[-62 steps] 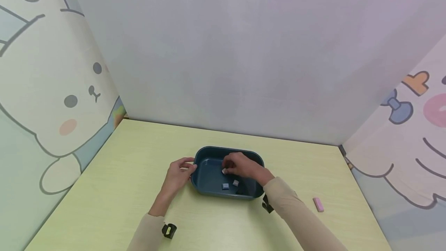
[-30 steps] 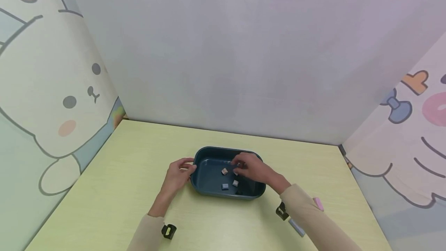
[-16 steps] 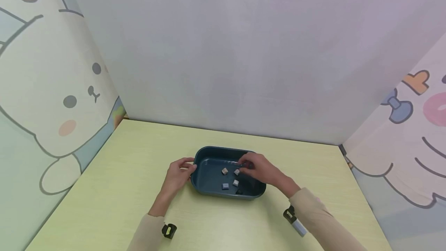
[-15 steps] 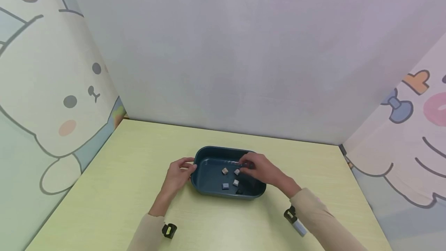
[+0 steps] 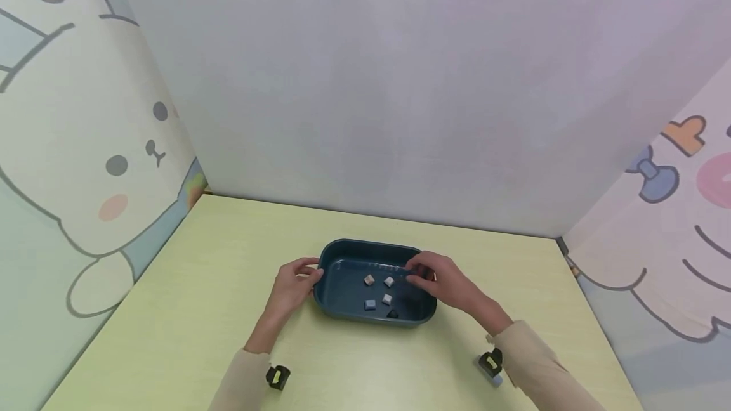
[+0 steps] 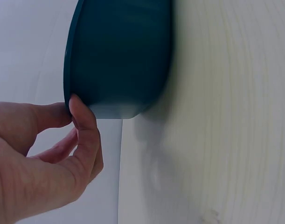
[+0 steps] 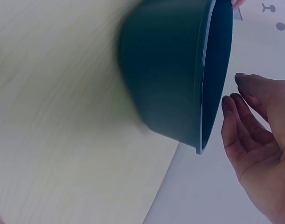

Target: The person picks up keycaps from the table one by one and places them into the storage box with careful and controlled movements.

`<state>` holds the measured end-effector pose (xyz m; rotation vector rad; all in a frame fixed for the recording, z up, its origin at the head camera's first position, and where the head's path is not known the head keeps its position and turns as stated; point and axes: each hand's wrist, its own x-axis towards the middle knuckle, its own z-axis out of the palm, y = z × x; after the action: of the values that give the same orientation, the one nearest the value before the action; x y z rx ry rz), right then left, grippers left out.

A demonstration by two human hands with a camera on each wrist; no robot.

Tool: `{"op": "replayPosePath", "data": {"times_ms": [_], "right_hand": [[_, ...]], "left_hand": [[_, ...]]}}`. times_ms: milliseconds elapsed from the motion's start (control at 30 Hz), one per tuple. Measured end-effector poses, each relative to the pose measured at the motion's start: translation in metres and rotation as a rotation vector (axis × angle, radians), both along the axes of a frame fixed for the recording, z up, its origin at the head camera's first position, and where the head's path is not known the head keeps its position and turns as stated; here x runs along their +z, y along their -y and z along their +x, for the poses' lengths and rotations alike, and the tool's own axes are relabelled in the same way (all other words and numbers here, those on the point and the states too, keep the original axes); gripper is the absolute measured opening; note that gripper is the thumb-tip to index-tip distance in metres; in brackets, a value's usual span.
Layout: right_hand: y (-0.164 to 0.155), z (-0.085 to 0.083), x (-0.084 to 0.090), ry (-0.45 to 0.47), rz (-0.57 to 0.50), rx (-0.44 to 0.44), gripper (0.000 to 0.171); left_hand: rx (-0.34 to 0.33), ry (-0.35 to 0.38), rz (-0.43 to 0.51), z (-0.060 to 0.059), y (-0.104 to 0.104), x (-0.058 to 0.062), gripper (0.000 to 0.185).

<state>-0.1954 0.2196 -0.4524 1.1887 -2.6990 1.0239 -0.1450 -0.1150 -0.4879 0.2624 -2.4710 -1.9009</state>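
A dark teal tray (image 5: 342,249) sits mid-table with several small cubes inside: two pale ones (image 5: 369,280) side by side, two more (image 5: 386,299) nearer me, and a dark one (image 5: 393,314). My left hand (image 5: 311,269) rests against the tray's left end. In the left wrist view, the left hand (image 6: 70,109) has its thumb tip touching the tray (image 6: 119,56) wall just below the rim. My right hand (image 5: 419,271) hovers at the tray's right rim. The right wrist view shows the right hand (image 7: 235,100) with straight fingers and a bare palm beside the tray (image 7: 170,70) rim.
The pale yellow-green table (image 5: 228,309) is walled in on three sides: a cartoon rabbit panel (image 5: 85,163) on the left, a plain wall behind, and a cartoon panel (image 5: 674,208) on the right. Black wrist clips (image 5: 276,376) sit on both beige sleeves.
My right hand has drawn back from the tray's middle to its right rim, leaving two more pale cubes in the tray. The left hand and tray have stayed put.
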Motion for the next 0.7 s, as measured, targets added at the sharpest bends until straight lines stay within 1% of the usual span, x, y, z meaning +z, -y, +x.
{"op": "replayPosePath", "data": {"times_ms": [300, 700], "right_hand": [[-0.013, 0.007, -0.005, -0.038, -0.056, -0.038, 0.022], [-0.030, 0.018, -0.008, -0.043, -0.089, -0.053, 0.024]], "left_hand": [[0.001, 0.001, -0.010, 0.001, 0.001, -0.001, 0.031], [-0.006, -0.003, 0.000, 0.003, 0.000, 0.001, 0.031]]}}
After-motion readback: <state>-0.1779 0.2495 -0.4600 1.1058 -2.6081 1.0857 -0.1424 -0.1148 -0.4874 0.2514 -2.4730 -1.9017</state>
